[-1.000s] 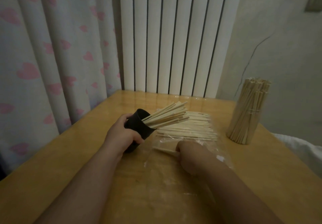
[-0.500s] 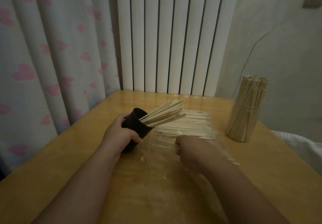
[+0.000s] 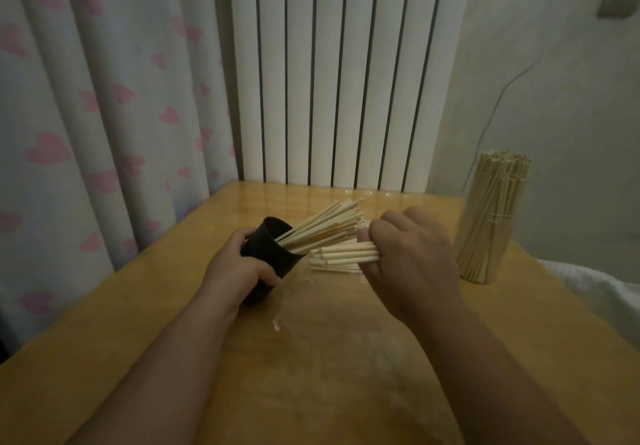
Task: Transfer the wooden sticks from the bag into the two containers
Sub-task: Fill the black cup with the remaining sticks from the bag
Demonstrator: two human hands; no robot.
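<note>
One wooden surface [image 3: 104,340] lay before me, my left hand [image 3: 239,268] gripped the tilted black cup [image 3: 268,254], my right hand [image 3: 412,261] clutched a bundle of wooden sticks [image 3: 346,252] above the clear bag [image 3: 287,288], a full clear container [image 3: 491,222] stood far right, heart-print curtain [image 3: 86,98] and white radiator [image 3: 329,80] behind.

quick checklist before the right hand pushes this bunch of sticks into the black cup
1. Cup steadied: left hand grips the black cup, tilted with its mouth toward the right hand: ok.
2. Grip on the load: right hand pinches the bunch of sticks, ends pointing toward the cup: ok.
3. Ends lined up with the mouth: they sit low, by the lower rim and outside it: not ok.
4. Room inside: the sticks in the cup crowd the mouth: cannot tell.
5. Second container at the right stands upright, apart from both hands: ok.
</note>
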